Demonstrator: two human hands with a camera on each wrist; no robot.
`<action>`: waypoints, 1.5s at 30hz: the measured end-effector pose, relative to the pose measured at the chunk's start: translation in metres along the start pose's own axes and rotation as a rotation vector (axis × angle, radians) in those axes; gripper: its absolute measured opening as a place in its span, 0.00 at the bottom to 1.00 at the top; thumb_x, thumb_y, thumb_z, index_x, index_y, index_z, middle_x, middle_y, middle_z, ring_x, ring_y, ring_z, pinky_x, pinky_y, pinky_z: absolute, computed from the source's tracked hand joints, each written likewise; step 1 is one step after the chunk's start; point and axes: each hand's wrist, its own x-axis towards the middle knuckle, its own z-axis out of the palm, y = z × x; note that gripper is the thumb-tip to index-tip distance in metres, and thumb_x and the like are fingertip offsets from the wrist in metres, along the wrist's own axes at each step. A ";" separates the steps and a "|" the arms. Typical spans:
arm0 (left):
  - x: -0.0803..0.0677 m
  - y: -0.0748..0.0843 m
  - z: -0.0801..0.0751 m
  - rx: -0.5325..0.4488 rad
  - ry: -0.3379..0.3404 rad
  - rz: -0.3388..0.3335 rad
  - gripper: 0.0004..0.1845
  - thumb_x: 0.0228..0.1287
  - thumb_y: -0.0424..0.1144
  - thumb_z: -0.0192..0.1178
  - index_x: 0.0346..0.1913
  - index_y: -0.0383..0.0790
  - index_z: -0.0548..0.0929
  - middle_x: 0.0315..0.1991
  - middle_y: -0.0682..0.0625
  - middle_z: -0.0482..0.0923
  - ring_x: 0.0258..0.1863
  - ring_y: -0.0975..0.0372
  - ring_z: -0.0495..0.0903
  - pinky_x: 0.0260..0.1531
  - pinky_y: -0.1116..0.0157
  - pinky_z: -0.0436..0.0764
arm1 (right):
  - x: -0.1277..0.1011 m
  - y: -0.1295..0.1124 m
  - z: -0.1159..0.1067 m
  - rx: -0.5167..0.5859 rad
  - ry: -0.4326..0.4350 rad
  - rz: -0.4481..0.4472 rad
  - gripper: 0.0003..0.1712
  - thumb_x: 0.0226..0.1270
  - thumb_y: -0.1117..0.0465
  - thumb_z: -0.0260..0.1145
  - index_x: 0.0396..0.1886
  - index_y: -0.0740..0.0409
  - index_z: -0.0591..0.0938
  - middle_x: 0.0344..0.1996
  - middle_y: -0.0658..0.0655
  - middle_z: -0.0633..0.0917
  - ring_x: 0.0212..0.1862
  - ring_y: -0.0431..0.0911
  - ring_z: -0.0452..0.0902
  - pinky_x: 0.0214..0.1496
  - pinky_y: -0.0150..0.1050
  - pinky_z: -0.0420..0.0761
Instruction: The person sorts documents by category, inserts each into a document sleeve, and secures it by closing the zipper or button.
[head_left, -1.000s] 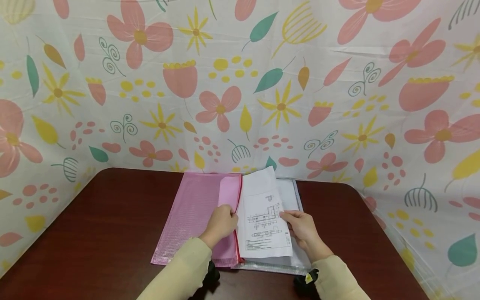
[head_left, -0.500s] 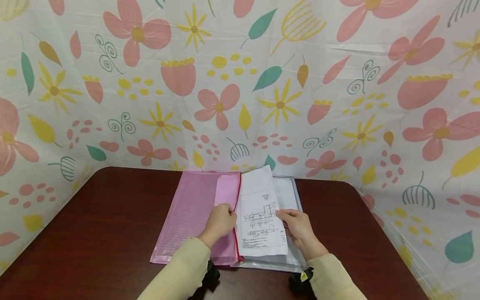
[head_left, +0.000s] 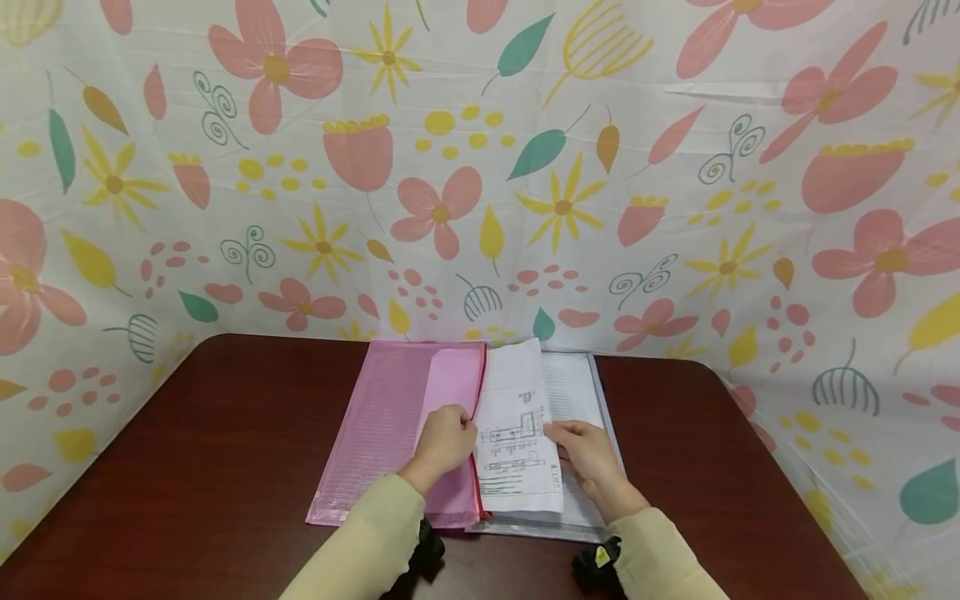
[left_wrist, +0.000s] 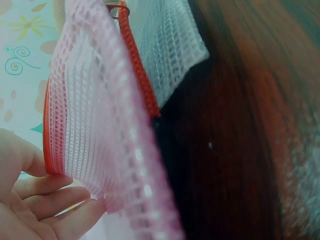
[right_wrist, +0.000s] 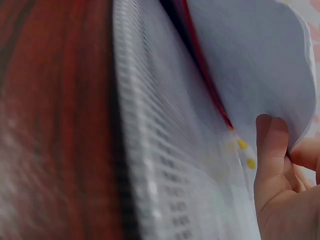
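At the middle of the bench (head_left: pixel 225 467), we see a pink mesh pouch (head_left: pixel 382 425) lying flat beside a clear mesh pouch (head_left: pixel 592 392), the two touching along the pink pouch's red zipper edge (head_left: pixel 480 433). Our left hand (head_left: pixel 444 440) has its fingers (left_wrist: pixel 47 200) curled round the pink pouch's upper layer at the zipper mouth, lifting it clear of the lower layer. Our right hand (head_left: pixel 588 450) pinches the right margin of a printed sheet (head_left: pixel 517 442), thumb (right_wrist: pixel 270 145) on top; the sheet stands arched between the two pouches, its left edge at the pink mouth. We judge the step goes best if we keep the mouth held wide, keep the sheet's leading edge straight and low, and slide it parallel to the zipper so that no corner catches in the mesh. More paper (head_left: pixel 573 387) lies on the clear pouch under the right hand. A flowered cloth (head_left: pixel 480 167) closes in the bench on three sides, near the pouches' far ends. The likeliest hindrances are the zipper edge itself and the sheet's own curl
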 end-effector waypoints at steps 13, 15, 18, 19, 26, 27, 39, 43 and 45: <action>-0.001 -0.001 -0.002 0.010 0.012 -0.004 0.07 0.60 0.31 0.52 0.28 0.35 0.79 0.23 0.47 0.77 0.20 0.62 0.70 0.21 0.68 0.70 | 0.000 0.001 0.012 0.020 -0.012 -0.003 0.23 0.63 0.58 0.66 0.52 0.69 0.78 0.35 0.55 0.86 0.33 0.41 0.83 0.34 0.34 0.82; 0.000 -0.002 -0.002 0.018 0.011 -0.004 0.07 0.60 0.31 0.52 0.28 0.35 0.79 0.24 0.47 0.77 0.21 0.62 0.71 0.21 0.68 0.70 | 0.001 0.001 0.015 0.014 -0.012 -0.006 0.23 0.63 0.58 0.66 0.52 0.69 0.78 0.36 0.56 0.86 0.33 0.41 0.83 0.34 0.34 0.82; 0.000 -0.003 -0.002 0.026 0.013 -0.005 0.07 0.60 0.31 0.52 0.29 0.35 0.80 0.25 0.47 0.79 0.22 0.62 0.71 0.22 0.69 0.71 | 0.001 0.000 0.017 0.013 -0.010 -0.012 0.22 0.62 0.59 0.66 0.52 0.69 0.79 0.36 0.56 0.86 0.33 0.40 0.83 0.33 0.34 0.82; 0.000 -0.004 -0.002 0.029 0.013 -0.003 0.07 0.60 0.31 0.52 0.30 0.35 0.81 0.25 0.47 0.79 0.22 0.62 0.72 0.23 0.68 0.71 | 0.001 -0.001 0.018 0.009 -0.012 -0.015 0.22 0.62 0.59 0.66 0.52 0.69 0.79 0.36 0.56 0.86 0.33 0.40 0.83 0.33 0.34 0.82; -0.001 -0.003 -0.003 0.015 0.014 0.022 0.08 0.61 0.31 0.52 0.32 0.33 0.81 0.26 0.46 0.79 0.23 0.61 0.72 0.24 0.67 0.72 | 0.003 -0.001 0.026 0.017 0.001 -0.017 0.20 0.61 0.60 0.66 0.50 0.69 0.80 0.32 0.56 0.85 0.30 0.41 0.82 0.30 0.35 0.82; -0.002 -0.003 -0.004 0.012 0.016 0.025 0.08 0.61 0.31 0.52 0.32 0.33 0.81 0.26 0.46 0.79 0.24 0.61 0.72 0.24 0.67 0.73 | 0.003 -0.001 0.027 0.016 0.001 -0.017 0.20 0.61 0.60 0.66 0.50 0.69 0.80 0.32 0.56 0.85 0.30 0.41 0.81 0.30 0.35 0.81; -0.002 -0.001 -0.006 0.002 0.035 0.027 0.08 0.62 0.32 0.53 0.33 0.33 0.82 0.26 0.47 0.79 0.25 0.62 0.73 0.26 0.67 0.74 | 0.004 -0.001 0.041 0.032 -0.024 -0.011 0.21 0.61 0.59 0.67 0.49 0.69 0.80 0.32 0.57 0.85 0.29 0.41 0.81 0.29 0.36 0.82; -0.002 0.001 -0.007 -0.002 0.031 0.015 0.08 0.63 0.33 0.52 0.35 0.33 0.82 0.28 0.47 0.79 0.27 0.61 0.74 0.28 0.66 0.75 | 0.006 -0.001 0.045 0.051 -0.039 -0.013 0.21 0.61 0.60 0.67 0.49 0.70 0.80 0.32 0.57 0.85 0.29 0.42 0.82 0.29 0.36 0.82; -0.001 0.001 -0.007 -0.001 0.031 0.018 0.08 0.64 0.33 0.52 0.35 0.33 0.82 0.28 0.47 0.79 0.27 0.61 0.74 0.29 0.65 0.75 | 0.007 -0.001 0.047 0.062 -0.042 -0.011 0.20 0.61 0.60 0.67 0.49 0.70 0.80 0.32 0.57 0.85 0.30 0.42 0.81 0.30 0.36 0.82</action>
